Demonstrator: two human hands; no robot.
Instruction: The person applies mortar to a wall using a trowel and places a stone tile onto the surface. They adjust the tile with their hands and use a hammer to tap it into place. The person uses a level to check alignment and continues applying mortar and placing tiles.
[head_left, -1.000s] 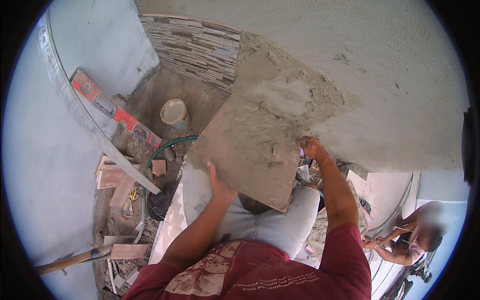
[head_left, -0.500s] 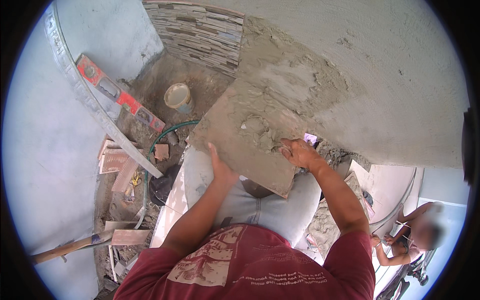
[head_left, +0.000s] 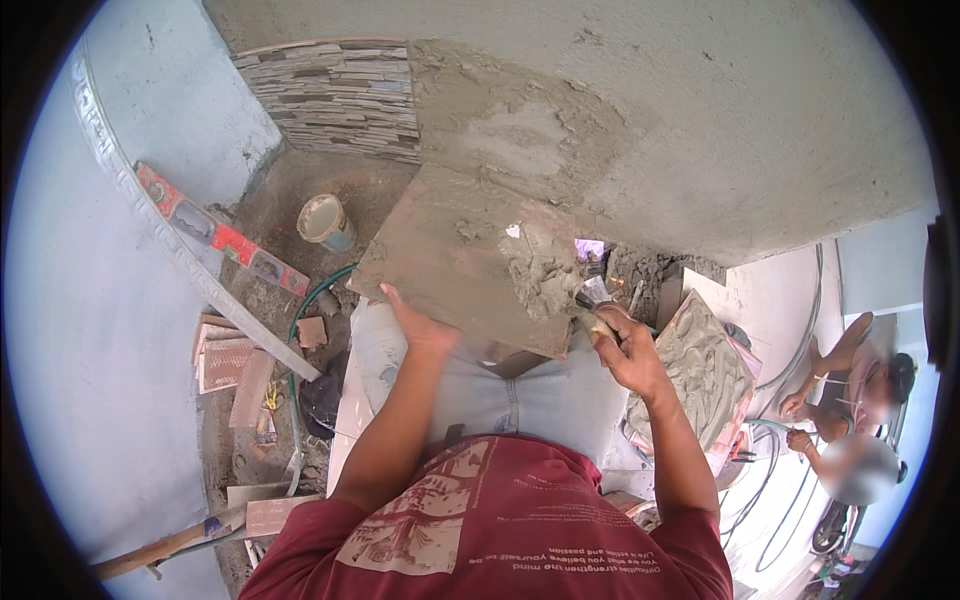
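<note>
A large square tile [head_left: 430, 275], its upturned face smeared with grey mortar, rests tilted across my lap and leans toward the wall. My left hand [head_left: 418, 322] grips its near left edge, thumb up at the rim and the other fingers hidden beneath. My right hand [head_left: 628, 350] is closed round the handle of a trowel [head_left: 598, 326] at the tile's right corner. Most of the trowel's blade is hidden by mortar and the hand. A thick lump of mortar [head_left: 545, 275] lies along the tile's right side.
Wet mortar [head_left: 590, 115] coats the wall beside a stone-strip tile [head_left: 330, 100]. At left are a bucket [head_left: 325, 222], a red level [head_left: 237, 246], a pale curved strip [head_left: 180, 240] and tile offcuts [head_left: 225, 360]. A mortar heap [head_left: 700, 370] lies right. Two people [head_left: 865, 395] sit far right.
My right hand has drawn back toward me and right, bringing the trowel into view. The mortar lump has shifted to the tile's right side. The view has swung right.
</note>
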